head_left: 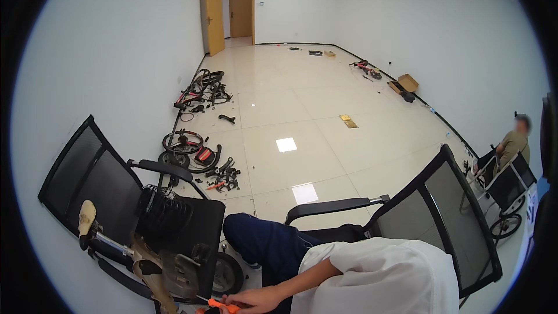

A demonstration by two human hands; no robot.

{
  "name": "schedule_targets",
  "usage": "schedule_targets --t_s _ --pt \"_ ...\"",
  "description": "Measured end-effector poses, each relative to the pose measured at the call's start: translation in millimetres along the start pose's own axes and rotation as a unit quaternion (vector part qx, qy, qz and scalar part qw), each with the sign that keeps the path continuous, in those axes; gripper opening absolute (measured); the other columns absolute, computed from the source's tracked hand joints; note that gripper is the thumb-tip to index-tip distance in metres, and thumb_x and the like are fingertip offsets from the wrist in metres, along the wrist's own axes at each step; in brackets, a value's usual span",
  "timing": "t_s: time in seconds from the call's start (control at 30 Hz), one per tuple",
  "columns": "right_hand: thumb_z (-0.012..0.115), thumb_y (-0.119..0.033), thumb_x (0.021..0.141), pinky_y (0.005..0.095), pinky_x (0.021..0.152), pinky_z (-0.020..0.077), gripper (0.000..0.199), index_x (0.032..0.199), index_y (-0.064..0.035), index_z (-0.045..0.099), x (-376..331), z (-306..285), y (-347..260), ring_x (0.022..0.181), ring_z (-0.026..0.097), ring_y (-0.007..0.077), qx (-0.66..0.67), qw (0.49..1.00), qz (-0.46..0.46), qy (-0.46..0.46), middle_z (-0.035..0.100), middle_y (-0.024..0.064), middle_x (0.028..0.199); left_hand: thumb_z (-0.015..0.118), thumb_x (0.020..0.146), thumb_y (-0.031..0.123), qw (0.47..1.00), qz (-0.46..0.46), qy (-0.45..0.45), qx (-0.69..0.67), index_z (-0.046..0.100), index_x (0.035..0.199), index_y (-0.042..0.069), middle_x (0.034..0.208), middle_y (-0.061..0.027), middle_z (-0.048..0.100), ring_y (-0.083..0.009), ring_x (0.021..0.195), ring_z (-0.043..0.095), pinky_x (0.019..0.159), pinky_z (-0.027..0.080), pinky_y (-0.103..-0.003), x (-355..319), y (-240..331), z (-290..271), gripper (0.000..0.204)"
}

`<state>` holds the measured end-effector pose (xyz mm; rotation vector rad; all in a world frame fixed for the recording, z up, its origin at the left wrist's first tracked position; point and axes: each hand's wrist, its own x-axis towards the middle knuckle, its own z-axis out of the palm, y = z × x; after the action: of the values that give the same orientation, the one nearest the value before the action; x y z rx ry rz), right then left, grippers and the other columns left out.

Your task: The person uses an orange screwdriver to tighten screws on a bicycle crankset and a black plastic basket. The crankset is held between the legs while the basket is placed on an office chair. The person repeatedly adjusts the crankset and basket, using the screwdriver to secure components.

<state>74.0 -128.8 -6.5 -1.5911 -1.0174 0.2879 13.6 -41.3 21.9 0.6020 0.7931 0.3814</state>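
My right hand (256, 300) is at the lower edge, closed around the orange handle of a screwdriver (225, 305). Its thin metal shaft points left toward a worn grey-brown metal piece (180, 276) at the front of a black mesh office chair (93, 180). Beside that piece lies a tan, curved shell-like part (148, 270). A silver tube (113, 244) runs up-left from there to a tan, rounded end piece (87, 215). Whether the screwdriver tip touches anything is unclear. My left hand is out of the picture.
Black coiled parts (165, 206) lie on the chair seat; a small wheel (226, 273) stands beside it. Loose wheels (183, 142) and bike-like parts line the left wall. A second mesh chair (459, 215) is behind me. At right, a person (514, 142) sits by a wheelchair (511, 186).
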Motion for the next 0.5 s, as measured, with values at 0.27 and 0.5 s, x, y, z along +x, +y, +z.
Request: schedule_targets --t_s 0.27,0.5 --pt "0.061 -0.021 0.09 0.0356 0.069 0.0482 0.043 0.125 -0.0044 0.044 14.6 -13.0 -5.7 0.077 0.063 0.027 0.014 0.98 0.15 -0.129 0.061 0.0149 0.085 0.047 0.099 0.029 0.992 -0.049 -0.062 -0.099 0.05 0.133 0.009 0.116 -0.011 0.059 -0.027 0.105 0.059 0.092 0.049 -0.038 33.3 -22.2 -28.9 0.04" --pt "0.065 -0.022 0.087 0.0328 0.076 0.0504 0.042 0.123 -0.0018 0.055 20.2 -55.5 -14.9 0.085 0.064 0.0221 0.007 0.969 0.18 -0.172 0.066 0.0137 0.096 0.051 0.099 0.029 0.993 -0.053 -0.038 -0.098 0.06 0.115 0.001 0.098 -0.0121 0.064 -0.0215 0.091 0.063 0.079 0.051 -0.035 13.8 1.6 -4.4 0.033"
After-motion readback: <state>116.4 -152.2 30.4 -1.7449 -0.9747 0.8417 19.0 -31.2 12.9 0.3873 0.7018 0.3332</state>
